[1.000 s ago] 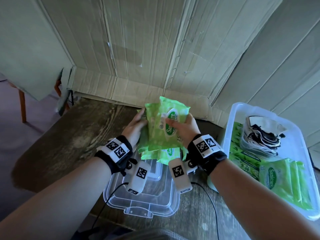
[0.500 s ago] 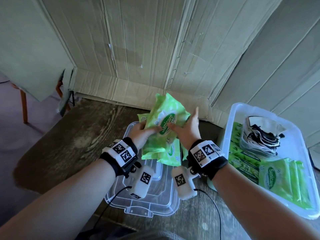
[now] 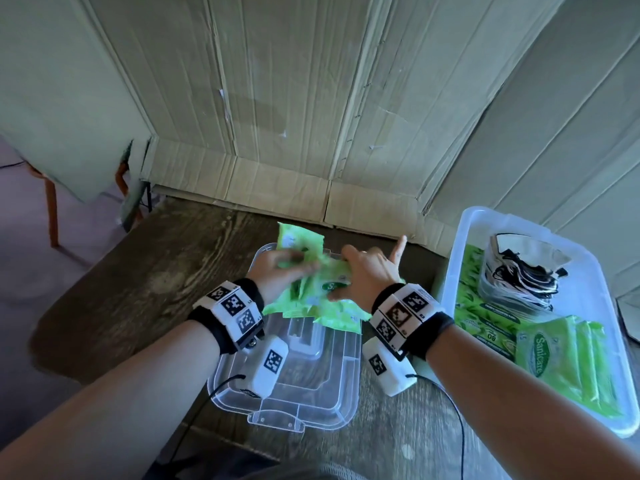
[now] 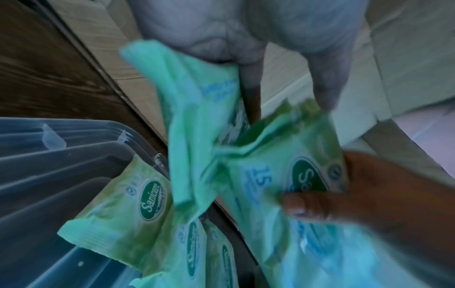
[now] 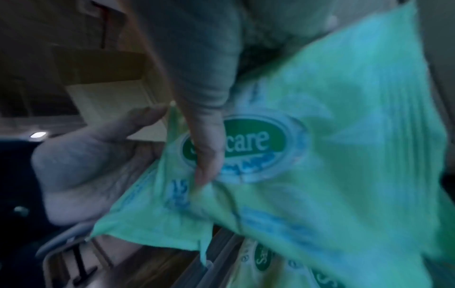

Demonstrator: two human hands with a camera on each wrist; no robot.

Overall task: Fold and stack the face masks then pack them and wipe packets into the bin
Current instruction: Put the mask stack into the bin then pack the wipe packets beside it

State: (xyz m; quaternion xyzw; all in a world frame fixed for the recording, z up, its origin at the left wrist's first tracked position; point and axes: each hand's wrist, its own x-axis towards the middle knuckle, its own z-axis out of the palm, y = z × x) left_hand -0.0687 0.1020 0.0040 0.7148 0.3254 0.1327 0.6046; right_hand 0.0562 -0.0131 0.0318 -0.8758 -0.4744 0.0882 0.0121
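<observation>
Over a clear plastic lid (image 3: 294,386) both my hands are on green Sanicare wipe packets. My left hand (image 3: 280,271) grips one packet (image 3: 299,242) whose far end sticks out past the lid; its fingers (image 4: 248,87) curl into the crumpled wrapper (image 4: 194,120). My right hand (image 3: 367,278) pinches another packet (image 3: 334,287), its thumb (image 4: 307,204) on the printed face and its index finger pointing away. That packet (image 5: 320,155) fills the right wrist view. More packets (image 3: 341,315) lie on the lid beneath.
A clear bin (image 3: 453,271) at the right holds stacked black-and-white face masks (image 3: 519,275) and more green wipe packets (image 3: 561,362). Everything stands on a dark wooden table (image 3: 156,282), with cardboard sheets (image 3: 277,116) close behind it. A cable (image 3: 457,427) trails on the table.
The packets were held upright between both hands. Both hands have dropped toward the lid and the packets now lie low and spread apart.
</observation>
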